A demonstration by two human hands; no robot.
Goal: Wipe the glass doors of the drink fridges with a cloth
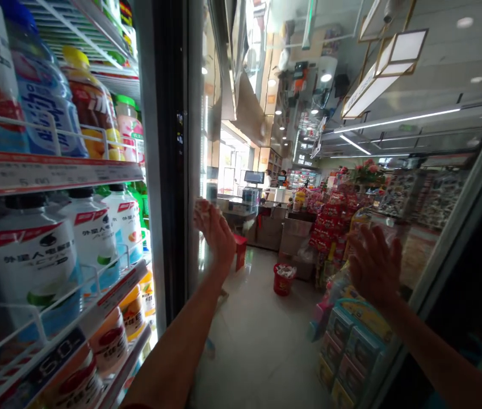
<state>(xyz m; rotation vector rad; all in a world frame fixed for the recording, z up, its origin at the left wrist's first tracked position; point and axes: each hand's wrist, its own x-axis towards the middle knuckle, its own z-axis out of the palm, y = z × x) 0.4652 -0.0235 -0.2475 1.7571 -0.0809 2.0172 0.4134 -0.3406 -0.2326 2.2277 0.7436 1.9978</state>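
Observation:
A glass door (266, 352) of a drinks fridge stands in front of me, and the shop shows through it. Near the door's left edge, my left hand (218, 236) presses a crumpled, pale cloth (201, 211) to the glass with its fingers bent over it. Part of the cloth is hidden under the fingers. Farther right, my right hand (374, 267) is raised with spread fingers, palm toward the pane and seemingly resting on it. It holds nothing. The dark door frame (457, 238) slants past my right forearm.
Left of me, fridge shelves (53, 173) hold several bottles (38, 255) behind white wire rails. Beyond the glass are a red bucket (284, 279) on the floor, stacked boxes (351, 346), piled red packages (330, 218) and a counter with a monitor (254, 177).

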